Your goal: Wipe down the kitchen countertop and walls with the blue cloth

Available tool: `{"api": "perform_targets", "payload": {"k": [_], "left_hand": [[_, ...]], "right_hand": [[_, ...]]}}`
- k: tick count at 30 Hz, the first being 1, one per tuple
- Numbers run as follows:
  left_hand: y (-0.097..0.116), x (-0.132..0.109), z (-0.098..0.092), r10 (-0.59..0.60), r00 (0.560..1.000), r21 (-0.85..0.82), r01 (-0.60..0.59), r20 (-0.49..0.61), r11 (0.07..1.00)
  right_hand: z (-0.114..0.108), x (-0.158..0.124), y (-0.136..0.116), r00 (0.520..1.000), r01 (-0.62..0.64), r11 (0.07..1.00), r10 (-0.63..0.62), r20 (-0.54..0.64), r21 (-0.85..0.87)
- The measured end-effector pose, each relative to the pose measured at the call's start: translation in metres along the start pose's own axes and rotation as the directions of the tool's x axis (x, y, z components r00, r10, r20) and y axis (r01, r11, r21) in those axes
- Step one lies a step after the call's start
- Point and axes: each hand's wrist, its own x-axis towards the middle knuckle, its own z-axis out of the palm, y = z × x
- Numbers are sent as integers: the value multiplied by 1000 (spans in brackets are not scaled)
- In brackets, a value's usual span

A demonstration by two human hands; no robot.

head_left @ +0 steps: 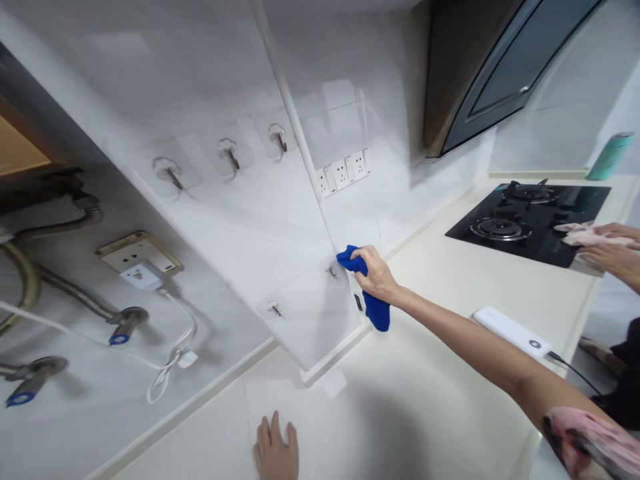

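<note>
My right hand [376, 273] grips a blue cloth [377, 312] and presses part of it to the corner edge of the white tiled wall column [300, 267]. The rest of the cloth hangs down below my fingers. Just left of it, a small clear wall hook [332, 270] is stuck to the column, and a second hook [275, 309] sits lower down. My left hand [278, 450] lies at the bottom of the view on the pale countertop [320, 427], its fingers spread and nothing in it.
At right a co-worker's hands [613, 250] hold a pale pink cloth [583, 233] at a black gas stove [530, 213]. A white power bank [510, 330] with a black cable lies near the counter edge. Range hood [515, 67], wall sockets [345, 172], pipe valves [127, 323] and a green canister [610, 157] surround.
</note>
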Motion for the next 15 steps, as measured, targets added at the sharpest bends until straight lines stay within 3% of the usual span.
{"api": "perform_targets", "payload": {"k": [3,6,9,15], "left_hand": [[1,-1,1,-8,1000,-9,8,2,1000],[2,-2,-1,-15,1000,-27,15,21,1000],[3,-3,-3,-19,999,-31,20,36,999],[8,-4,-9,-30,997,-33,33,70,999]], "right_hand": [[-8,14,-14,995,-38,997,44,-89,73],[-7,31,-35,993,-111,993,112,-22,30],[6,40,-65,977,-196,974,203,61,-112],[46,32,-125,952,-191,867,278,127,-460]]}}
